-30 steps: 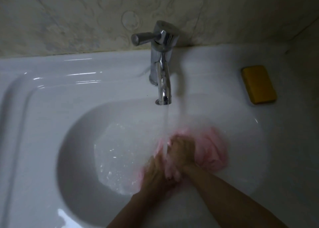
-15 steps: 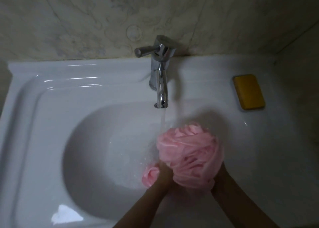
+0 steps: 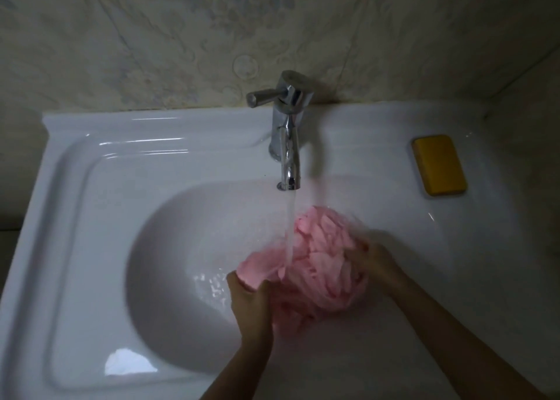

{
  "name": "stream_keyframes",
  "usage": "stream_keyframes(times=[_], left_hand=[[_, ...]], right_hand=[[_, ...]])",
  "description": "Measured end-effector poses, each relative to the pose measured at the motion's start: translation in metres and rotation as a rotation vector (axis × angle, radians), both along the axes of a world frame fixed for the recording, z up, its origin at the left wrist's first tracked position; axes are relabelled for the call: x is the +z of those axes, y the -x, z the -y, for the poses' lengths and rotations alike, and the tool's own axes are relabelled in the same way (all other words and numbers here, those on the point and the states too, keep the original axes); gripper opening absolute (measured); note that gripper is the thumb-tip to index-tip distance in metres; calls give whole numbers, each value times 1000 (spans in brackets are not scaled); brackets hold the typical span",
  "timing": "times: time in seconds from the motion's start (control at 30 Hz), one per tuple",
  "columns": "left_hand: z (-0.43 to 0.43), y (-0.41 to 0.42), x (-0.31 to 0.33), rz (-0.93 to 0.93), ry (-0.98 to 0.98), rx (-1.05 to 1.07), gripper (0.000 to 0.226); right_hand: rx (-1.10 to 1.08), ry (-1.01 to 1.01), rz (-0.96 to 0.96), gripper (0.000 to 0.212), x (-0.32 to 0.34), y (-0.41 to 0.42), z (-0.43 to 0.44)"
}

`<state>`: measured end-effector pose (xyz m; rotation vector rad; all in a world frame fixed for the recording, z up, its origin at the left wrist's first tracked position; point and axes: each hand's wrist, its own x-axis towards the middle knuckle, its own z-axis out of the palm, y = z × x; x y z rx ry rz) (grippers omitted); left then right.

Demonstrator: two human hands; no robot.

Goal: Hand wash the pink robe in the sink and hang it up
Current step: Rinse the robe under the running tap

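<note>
You're over a glossy white ceramic sink (image 3: 91,187), its raised rim running around an oval basin, set against a pale marbled tile wall (image 3: 151,51) with a corner closing in on your right. The light is dim. No brand, label or writing is readable anywhere here.

The chrome single-lever tap (image 3: 288,133) stands at the back centre, its stream of water (image 3: 290,227) running straight down onto the bunched pink fabric robe (image 3: 321,260), which sits in the right half of the basin. Your left hand (image 3: 251,305) is clenched around a twisted end of the robe at the lower left of the bundle. Your right hand (image 3: 375,260) is clamped over the bundle's right side, fingers pressing into the folds.

A rectangular yellow bar of soap (image 3: 439,165) lies on the sink's flat right ledge, well apart from the robe. The basin's left half is open, with shallow water glinting there, and the wide left ledge is bare.
</note>
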<state>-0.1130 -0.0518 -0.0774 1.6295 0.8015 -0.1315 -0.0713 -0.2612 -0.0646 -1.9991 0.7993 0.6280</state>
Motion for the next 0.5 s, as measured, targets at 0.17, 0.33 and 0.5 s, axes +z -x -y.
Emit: stream_keyframes(times=[0.17, 0.33, 0.5], left_hand=[[9, 9, -28, 252, -769, -751, 69], [20, -7, -30, -26, -929, -1509, 115], [40, -17, -25, 23, -982, -1240, 108]], right_hand=[[246, 257, 1013, 66, 99, -50, -51], [728, 522, 1133, 81, 150, -140, -98], [955, 639, 1117, 65, 107, -145, -111]])
